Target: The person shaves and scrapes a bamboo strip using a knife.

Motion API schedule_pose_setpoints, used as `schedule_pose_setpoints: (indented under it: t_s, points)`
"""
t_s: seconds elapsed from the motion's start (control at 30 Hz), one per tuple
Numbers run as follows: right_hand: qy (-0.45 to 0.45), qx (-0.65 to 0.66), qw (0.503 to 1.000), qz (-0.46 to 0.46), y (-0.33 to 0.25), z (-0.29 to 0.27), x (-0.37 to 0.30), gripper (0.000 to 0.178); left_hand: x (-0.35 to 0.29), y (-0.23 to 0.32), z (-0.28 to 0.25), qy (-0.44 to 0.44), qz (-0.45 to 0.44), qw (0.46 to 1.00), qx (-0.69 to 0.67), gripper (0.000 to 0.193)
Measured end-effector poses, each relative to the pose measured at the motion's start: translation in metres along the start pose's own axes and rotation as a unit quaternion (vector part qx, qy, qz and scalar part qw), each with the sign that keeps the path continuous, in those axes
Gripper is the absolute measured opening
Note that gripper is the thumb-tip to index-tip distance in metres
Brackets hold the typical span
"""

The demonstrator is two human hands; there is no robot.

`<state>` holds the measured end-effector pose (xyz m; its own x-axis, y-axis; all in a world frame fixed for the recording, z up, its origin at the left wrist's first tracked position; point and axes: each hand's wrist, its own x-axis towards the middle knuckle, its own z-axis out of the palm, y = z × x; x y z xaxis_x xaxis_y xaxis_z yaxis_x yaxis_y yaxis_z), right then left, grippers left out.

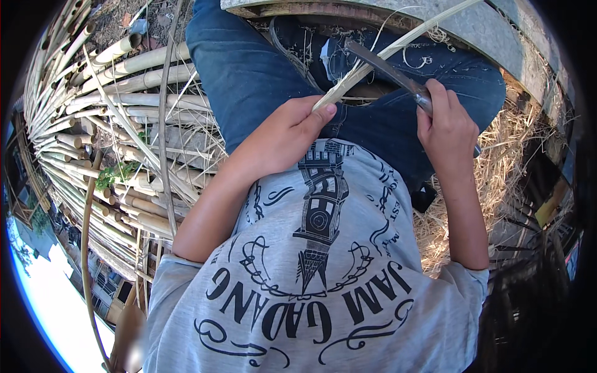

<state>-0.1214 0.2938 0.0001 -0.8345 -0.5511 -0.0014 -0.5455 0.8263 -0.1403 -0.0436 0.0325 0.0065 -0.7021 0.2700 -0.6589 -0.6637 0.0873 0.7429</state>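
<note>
My left hand (298,129) is closed around the near end of a long, pale bamboo strip (398,45), which slants up and away to the right over my lap. In my right hand (449,118) is the handle of a knife (392,73) with a long, dark blade. The blade lies across the strip a little beyond my left hand, its tip pointing up and left. Thin curled shavings (418,61) hang by the strip and lie on my blue jeans (230,68). The fingers of my right hand hide most of the knife's handle.
Many cut bamboo poles (155,81) are stacked on the left, with loose slats across them. A weathered wooden plank (373,11) runs along the far side, past my legs. A heap of dry shavings (497,143) covers the ground at the right.
</note>
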Motion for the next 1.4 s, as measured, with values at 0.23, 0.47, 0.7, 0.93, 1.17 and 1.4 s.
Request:
schedule_pose_setpoints:
  t_s: [0.23, 0.47, 0.7, 0.93, 1.17, 1.4]
  points:
    - [-0.050, 0.110, 0.993, 0.011, -0.043, -0.015, 0.003, 0.042, 0.007, 0.001, 0.011, 0.026, 0.026, 0.999, 0.031, 0.037]
    - [-0.069, 0.066, 0.995, -0.007, -0.018, 0.004, 0.005, 0.044, 0.001, 0.004, 0.008, 0.034, -0.026, 0.998, 0.051, 0.035]
    - [-0.091, 0.079, 0.993, 0.015, -0.044, -0.007, 0.006, 0.046, 0.002, 0.003, 0.011, 0.033, 0.011, 0.998, 0.047, 0.035]
    - [-0.090, 0.030, 0.995, 0.023, -0.022, -0.001, 0.004, 0.045, 0.006, -0.007, 0.012, 0.016, 0.015, 1.000, -0.007, 0.035]
    - [-0.026, -0.072, 0.992, 0.097, 0.035, 0.007, 0.006, 0.034, -0.008, 0.002, -0.020, 0.027, -0.054, 0.997, 0.045, 0.034]
    - [-0.012, -0.024, 0.980, 0.196, 0.036, -0.030, -0.003, 0.025, -0.009, 0.001, -0.017, 0.036, -0.013, 0.996, 0.075, 0.034]
